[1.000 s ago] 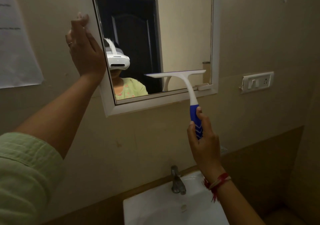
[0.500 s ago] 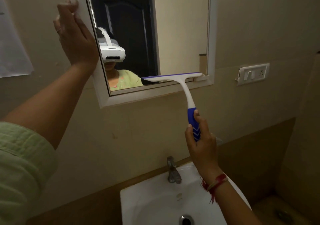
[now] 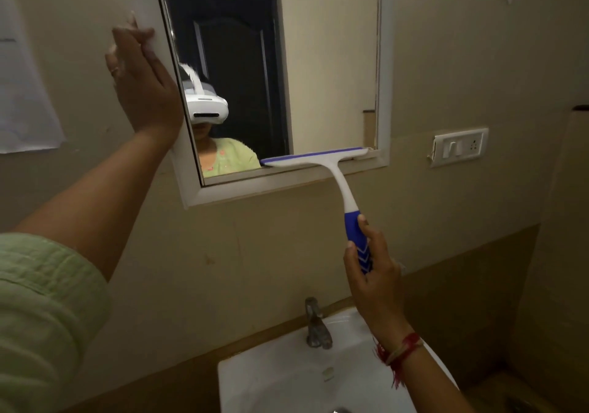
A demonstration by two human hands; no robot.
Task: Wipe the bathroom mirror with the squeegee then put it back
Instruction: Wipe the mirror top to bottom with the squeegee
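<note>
A white-framed bathroom mirror [image 3: 331, 62] hangs on the beige wall. The squeegee [image 3: 318, 159] has a white head with a blue rubber strip and a blue handle. Its blade lies against the bottom right edge of the glass, just above the lower frame. My right hand [image 3: 373, 272] grips the blue handle below the mirror. My left hand [image 3: 143, 84] presses flat on the mirror's left frame, fingers together. The glass reflects a person in a green top, a white headset and a dark door.
A white sink [image 3: 287, 377] with a metal tap [image 3: 315, 326] sits directly below my right hand. A white switch plate [image 3: 459, 146] is on the wall right of the mirror. A paper sheet [image 3: 22, 94] hangs at far left.
The squeegee blade has slid down the glass from the lower part of the mirror to its bottom edge. My left hand stays on the left frame.
</note>
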